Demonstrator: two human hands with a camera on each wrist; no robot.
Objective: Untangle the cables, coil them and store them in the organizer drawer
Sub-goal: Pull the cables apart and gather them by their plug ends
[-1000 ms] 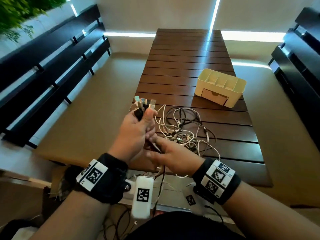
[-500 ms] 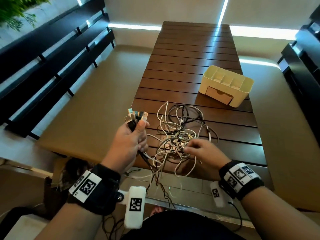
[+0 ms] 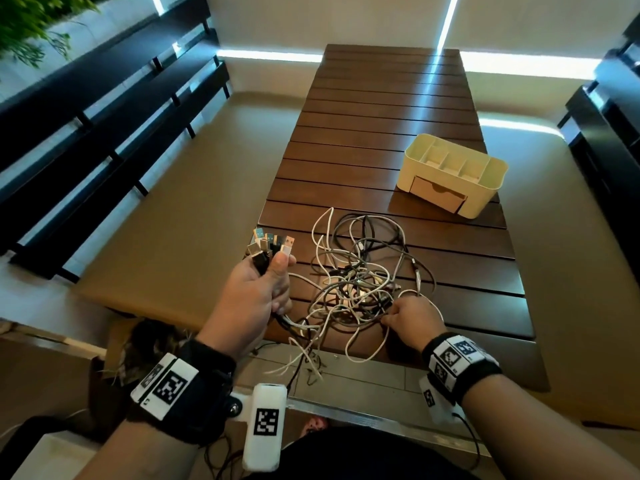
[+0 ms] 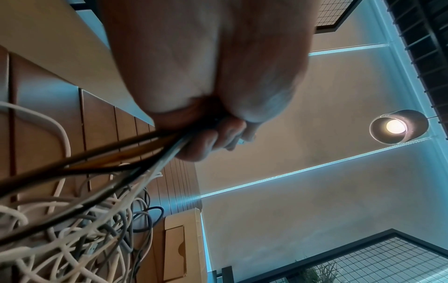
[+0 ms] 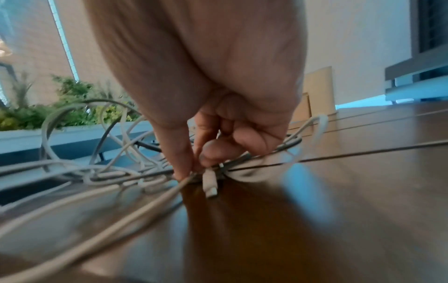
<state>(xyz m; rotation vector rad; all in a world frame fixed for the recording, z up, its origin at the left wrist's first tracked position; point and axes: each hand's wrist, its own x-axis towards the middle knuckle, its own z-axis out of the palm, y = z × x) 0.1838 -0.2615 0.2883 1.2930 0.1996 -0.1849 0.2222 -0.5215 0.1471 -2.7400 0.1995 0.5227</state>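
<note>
The tangle of cables (image 3: 360, 271) sprawls across the near counter (image 3: 381, 109), reaching the front edge; bare slats lie between it and the organizer (image 3: 485, 188) at the right edge; the far counter beyond the organizer lies open to reach.

A dark brown slatted worktop (image 3: 388, 109) runs away from the camera over a tan floor (image 3: 194, 188). Black slatted benches (image 3: 104, 98) stand along the left, with green plants (image 3: 31, 26) behind them at the top left corner. In the left wrist view a lit pendant lamp (image 4: 397, 126) hangs overhead
</note>
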